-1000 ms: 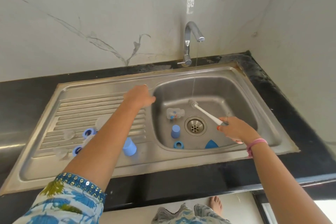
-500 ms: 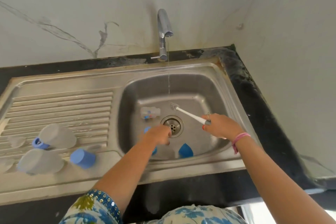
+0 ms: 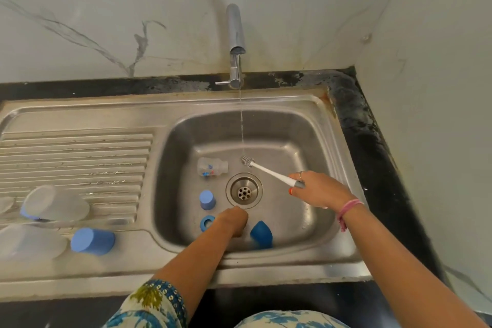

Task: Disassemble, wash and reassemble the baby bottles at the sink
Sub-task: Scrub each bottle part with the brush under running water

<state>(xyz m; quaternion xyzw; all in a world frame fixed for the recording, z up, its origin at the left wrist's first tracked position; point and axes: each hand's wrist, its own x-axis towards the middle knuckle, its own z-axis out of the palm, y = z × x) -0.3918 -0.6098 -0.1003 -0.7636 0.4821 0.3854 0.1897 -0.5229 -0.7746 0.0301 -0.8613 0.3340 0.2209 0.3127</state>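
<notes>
Right hand (image 3: 319, 190) grips one white bottle brush (image 3: 266, 171), bristle head under the tap stream (image 3: 241, 125); left hand (image 3: 234, 221) is curled low in the basin (image 3: 306, 146), whether it holds anything can't be told. Near the left hand: one blue ring (image 3: 207, 222), one blue cap (image 3: 207, 200), one dark blue piece (image 3: 261, 234); one clear bottle (image 3: 211, 166) lies beyond. Drainboard (image 3: 80, 152), left of it: two clear bottles (image 3: 54, 204), one blue cap (image 3: 92, 241).

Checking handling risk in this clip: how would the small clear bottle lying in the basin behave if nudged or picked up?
The bottle lies on its side and looks round, so it would probably roll. It appears to be empty clear plastic, so likely light. Water runs from the tap into the basin, so the bottle may be slippery.
</notes>
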